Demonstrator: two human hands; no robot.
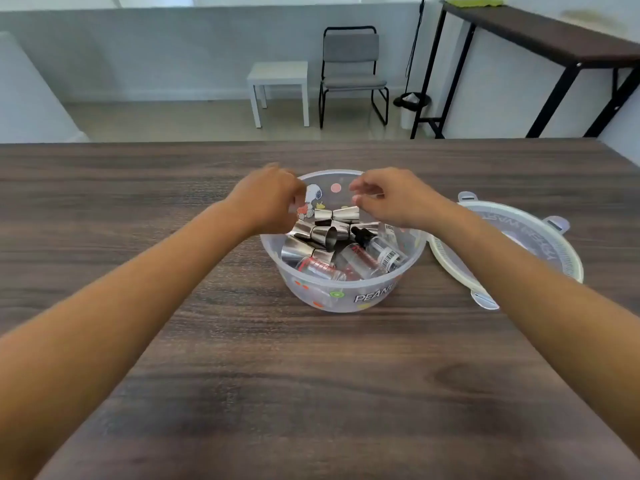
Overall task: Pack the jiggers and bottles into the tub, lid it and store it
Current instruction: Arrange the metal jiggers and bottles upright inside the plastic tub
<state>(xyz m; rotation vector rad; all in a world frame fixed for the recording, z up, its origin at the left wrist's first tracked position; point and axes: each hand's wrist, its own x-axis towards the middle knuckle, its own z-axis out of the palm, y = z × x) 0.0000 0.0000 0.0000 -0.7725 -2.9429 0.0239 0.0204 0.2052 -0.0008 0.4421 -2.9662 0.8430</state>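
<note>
A round translucent tub (341,289), printed with a cartoon dog and coloured dots, is seen standing on the dark wood-grain desk (311,393), a little beyond its middle. Several steel jiggers (320,235) are piled inside it, lying on their sides, and one jigger (337,213) is seen lying level at the top of the pile. Small clear bottles (372,254) with red markings and a barcode label are seen lying against the tub's near wall, one of them capped in black. The tub is uncovered; its lid (512,237) is laid flat on the desk just to the right of the tub. The left hand (268,199) is held over the tub's left rim with its fingers curled; whether anything is gripped by it cannot be told, since the fingers are blurred. The right hand (391,199) is held over the tub's right side, fingers loosely curled just above the top jigger, and contact with it cannot be made out. Beyond the desk, a grey chair (351,64), a small white table (278,77) and a dark side table (540,36) are seen along the pale wall.
</note>
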